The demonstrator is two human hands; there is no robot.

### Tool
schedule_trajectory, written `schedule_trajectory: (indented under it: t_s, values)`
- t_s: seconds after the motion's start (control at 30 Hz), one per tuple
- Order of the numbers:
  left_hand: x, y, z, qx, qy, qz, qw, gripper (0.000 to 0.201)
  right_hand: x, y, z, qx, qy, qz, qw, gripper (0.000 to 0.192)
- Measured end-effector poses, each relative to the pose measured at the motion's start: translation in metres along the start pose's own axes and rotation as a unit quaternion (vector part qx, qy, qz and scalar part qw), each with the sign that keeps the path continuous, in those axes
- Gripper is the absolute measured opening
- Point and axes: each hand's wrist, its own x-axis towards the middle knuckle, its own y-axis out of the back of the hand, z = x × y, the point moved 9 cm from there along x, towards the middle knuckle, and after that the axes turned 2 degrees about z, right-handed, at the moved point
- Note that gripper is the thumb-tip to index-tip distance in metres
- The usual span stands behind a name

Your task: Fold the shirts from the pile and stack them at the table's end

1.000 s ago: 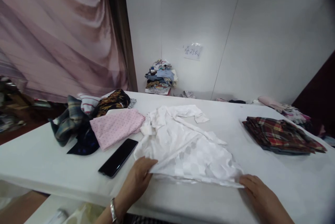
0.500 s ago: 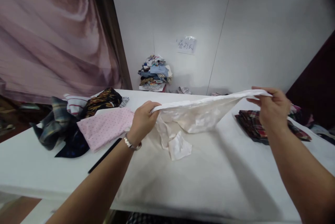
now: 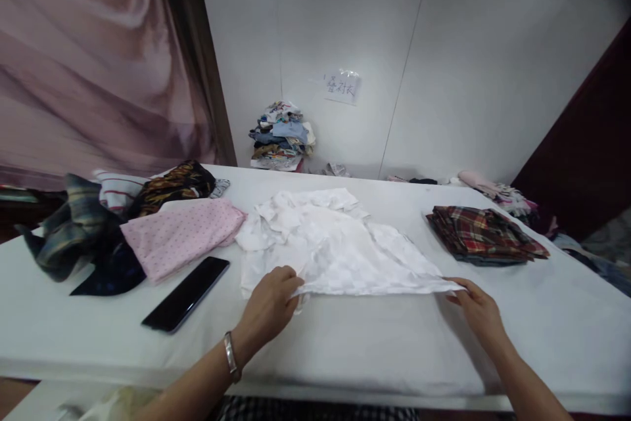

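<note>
1. Evidently, the soft white patterned garment (image 3: 340, 247) is midway through handling: it lies on the white cloth-covered table (image 3: 374, 345), roughly spread before the person.
2. The person's left hand (image 3: 273, 298) is clamped on its near edge, towards the left end.
3. The person's right hand (image 3: 476, 309) pinches that edge's right corner, drawing a fairly straight line between them.
4. Left to do, I judge: the far part is rumpled, and no compact shape is made yet.
5. To the right, a red-and-dark plaid garment (image 3: 486, 234) lies flat and folded, apparently finished.
6. To the left, a pink dotted cloth (image 3: 180, 234) lies beside a crumpled grey-green plaid garment (image 3: 81, 224), which looks untreated.
</note>
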Motion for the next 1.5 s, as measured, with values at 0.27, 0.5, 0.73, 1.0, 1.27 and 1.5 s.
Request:
schedule_trajectory:
  t_s: [0.27, 0.5, 0.73, 1.0, 1.27, 1.5]
  values:
    - [0.095, 0.037, -0.052, -0.119, 0.163, 0.018, 0.979, 0.023, 0.029, -0.032, -0.062, 0.057, 0.029, 0.021, 0.998, 0.034]
    - [0.153, 0.011, -0.101, -0.18, 0.274, -0.002, 0.945, 0.025, -0.047, -0.158, -0.129, -0.06, 0.295, -0.138, 0.944, 0.041]
    - [0.143, -0.001, -0.097, -0.2, 0.266, -0.008, 0.943, 0.024, -0.124, -0.29, -0.117, -0.322, 0.346, -0.351, 0.809, 0.04]
    - [0.119, 0.001, -0.065, -0.28, 0.194, -0.033, 0.94, 0.031, -0.157, -0.207, -0.18, -0.021, 0.217, -0.494, 0.842, 0.022]
    - [0.008, 0.038, -0.004, -0.294, -0.032, 0.023, 0.955, 0.033, -0.153, -0.099, -0.178, 0.172, 0.026, -0.365, 0.915, 0.033]
    - [-0.063, 0.0, 0.042, -0.408, 0.046, -0.089, 0.907, 0.069, -0.17, -0.196, -0.197, 0.256, -0.051, -0.378, 0.888, 0.022]
